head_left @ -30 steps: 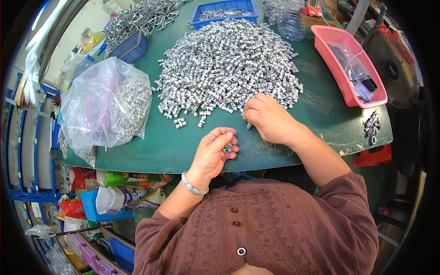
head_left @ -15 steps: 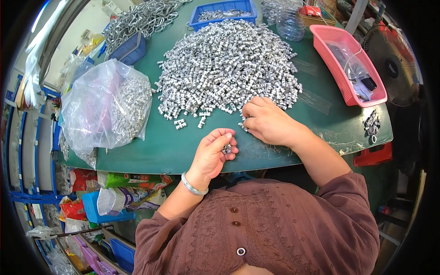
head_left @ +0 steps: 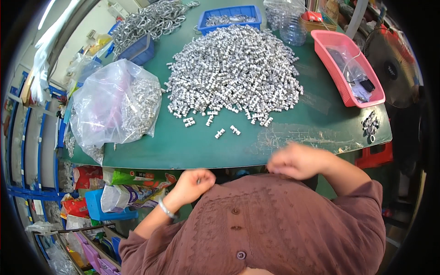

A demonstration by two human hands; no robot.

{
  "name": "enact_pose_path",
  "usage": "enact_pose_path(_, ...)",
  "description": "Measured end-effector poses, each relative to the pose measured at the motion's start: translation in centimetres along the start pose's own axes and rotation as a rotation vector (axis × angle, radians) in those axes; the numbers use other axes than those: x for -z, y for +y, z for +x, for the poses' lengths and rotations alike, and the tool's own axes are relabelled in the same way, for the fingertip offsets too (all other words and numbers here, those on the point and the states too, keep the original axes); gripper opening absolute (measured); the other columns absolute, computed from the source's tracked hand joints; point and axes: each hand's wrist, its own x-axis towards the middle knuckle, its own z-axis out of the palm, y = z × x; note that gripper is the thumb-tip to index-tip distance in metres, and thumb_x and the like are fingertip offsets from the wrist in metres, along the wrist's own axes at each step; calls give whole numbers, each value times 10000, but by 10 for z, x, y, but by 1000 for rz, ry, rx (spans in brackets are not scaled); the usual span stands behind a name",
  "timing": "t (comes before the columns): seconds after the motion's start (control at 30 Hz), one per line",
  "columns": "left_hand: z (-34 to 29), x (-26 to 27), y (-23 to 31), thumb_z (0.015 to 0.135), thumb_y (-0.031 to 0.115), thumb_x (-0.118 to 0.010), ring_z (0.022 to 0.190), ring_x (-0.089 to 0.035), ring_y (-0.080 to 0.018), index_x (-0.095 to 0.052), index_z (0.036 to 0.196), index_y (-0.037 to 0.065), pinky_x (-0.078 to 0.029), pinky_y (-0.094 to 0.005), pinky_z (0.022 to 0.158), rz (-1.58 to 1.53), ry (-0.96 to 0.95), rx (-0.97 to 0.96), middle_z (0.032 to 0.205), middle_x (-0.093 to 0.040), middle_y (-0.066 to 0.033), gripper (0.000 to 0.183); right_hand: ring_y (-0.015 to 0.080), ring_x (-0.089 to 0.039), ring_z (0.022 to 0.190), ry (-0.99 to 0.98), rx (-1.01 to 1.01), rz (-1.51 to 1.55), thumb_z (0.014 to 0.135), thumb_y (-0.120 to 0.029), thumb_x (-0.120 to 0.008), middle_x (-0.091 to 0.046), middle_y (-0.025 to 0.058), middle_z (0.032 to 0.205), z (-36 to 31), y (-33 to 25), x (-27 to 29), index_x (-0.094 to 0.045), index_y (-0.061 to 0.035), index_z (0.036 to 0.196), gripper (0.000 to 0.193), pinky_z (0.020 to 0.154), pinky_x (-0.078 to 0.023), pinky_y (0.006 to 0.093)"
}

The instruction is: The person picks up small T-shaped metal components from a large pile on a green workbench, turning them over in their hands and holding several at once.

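Observation:
A large heap of small, ribbed silver metal pieces (head_left: 233, 68) covers the middle of the green table (head_left: 178, 149). Two loose metal pieces (head_left: 220, 133) lie apart in front of it. My left hand (head_left: 192, 185), with a pale bangle (head_left: 167, 208) at the wrist, is at the table's near edge. Its fingers are curled, and a bit of a small metal piece (head_left: 198, 181) shows in them. Over the near edge on the right, my right hand (head_left: 297, 160) hangs in front of the heap, smeared by motion. Whether its fingers hold anything cannot be made out.
A clear plastic bag of metal pieces (head_left: 117, 103) sits left of the heap. Behind stand blue trays (head_left: 229, 30) and a pile of metal links (head_left: 151, 23). A pink basket (head_left: 350, 68), small dark rings (head_left: 370, 126) and a fan (head_left: 389, 68) are at the right.
Both hands have drawn back from the heap toward my body, the right one from its front edge. Two loose metal pieces now show on the table where my hands were. The view has shifted slightly.

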Motion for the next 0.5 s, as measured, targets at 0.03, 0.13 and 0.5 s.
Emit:
enact_pose_path(0.03,-13,3,-26,782,150,-633,562,-489,-44,-627,804,9,-421,-210,528,145,-35,-38,632,-575,2,143,273,-589,684,-171,-92,115,807,-79,-522,-601,120,780,-17,1,-6,-567,-50,876,88,617,-462,347)
enact_pose_path(0.13,-42,-3,-83,749,158,-669,650,-523,-69,-640,874,5,-452,-241,624,131,-275,140,700,-623,-37,199,148,-562,659,-266,-487,141,803,-122,-567,-600,68,756,-69,36,-42,-583,-53,865,95,623,-451,296)
enact_pose_path(0.5,-44,-3,-66,755,115,-663,882,-538,-91,-592,1051,-32,-445,-260,786,-169,-499,64,993,-627,-28,337,51,-523,738,22,-821,781,786,-77,-630,-590,-11,775,-91,30,-73,-584,-31,833,80,645,-460,251)
